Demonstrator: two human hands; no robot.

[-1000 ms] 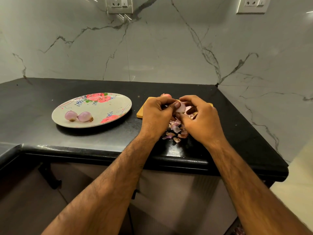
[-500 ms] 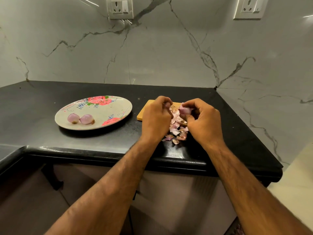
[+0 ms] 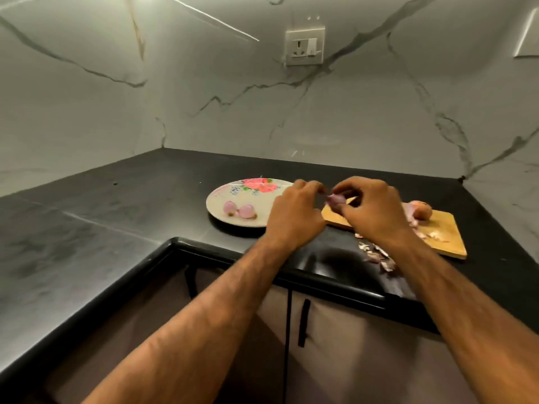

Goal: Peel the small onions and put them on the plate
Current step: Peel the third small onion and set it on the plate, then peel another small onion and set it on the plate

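Right hand (image 3: 376, 214): gripped a small onion (image 3: 335, 198) between thumb and fingertips, raised above the spot where plate and cutting board met.
Left hand (image 3: 294, 211): fingers were curled just beside the onion's tip. Blur hid whether they pinched a strip of skin, so its grasp could not be told.
Plate (image 3: 217, 196): stood near the front edge of the worktop (image 3: 116, 217), with two peeled onions (image 3: 248, 212) side by side on its near part.
Cutting board (image 3: 437, 231): lay right of the plate along the same front edge, and unpeeled onions (image 3: 420, 211) waited at its far side.
Peelings (image 3: 379, 258): were scattered at the front edge, under the right wrist.
Risk: the slick, round onion could probably squirt from the fingertips under a hard tug and roll off the front edge. Loose skin might also drop onto the plate.
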